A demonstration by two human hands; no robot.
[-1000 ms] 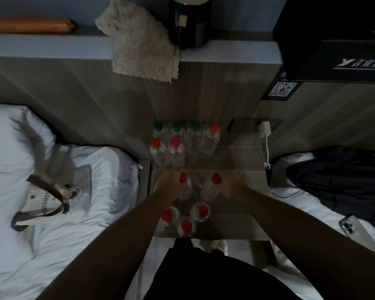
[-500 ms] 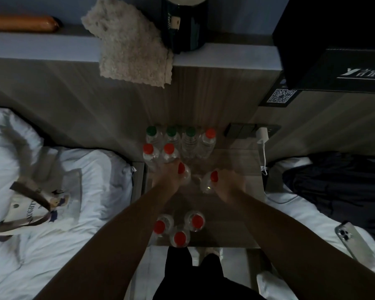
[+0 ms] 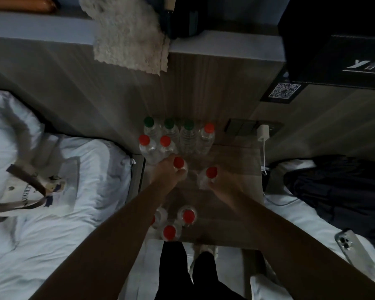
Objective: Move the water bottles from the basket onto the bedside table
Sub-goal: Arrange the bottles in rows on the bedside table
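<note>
The person leans over the bedside surface (image 3: 234, 161) with both arms out. The left hand (image 3: 164, 176) has its fingers curled round the top of the left bottle (image 3: 179, 163), and the right hand (image 3: 224, 184) grips the right bottle (image 3: 210, 172) the same way. Both bottles are red-capped and sit side by side near the middle of the surface.

At twelve o'clock, against the wooden panel, stands the back row (image 3: 188, 131): three green caps and one red. The front pair (image 3: 165, 141), both red-capped, stands just before it at eleven. The near cluster (image 3: 188, 215) of red caps waits at six o'clock by the edge. No basket is in view from here.

The step looks like setting these two down to carry the front pair's line on toward one o'clock. I'd keep them upright and lower them straight until the bases sit flat. Each hand should let go only once its bottle is steady. The left hand is almost against the front pair, so sliding sideways could topple them.

Compared with a second ago, both held bottles have travelled toward twelve o'clock and closed on the rows. The left forearm now hides most of one cap in the near cluster that showed before.
</note>
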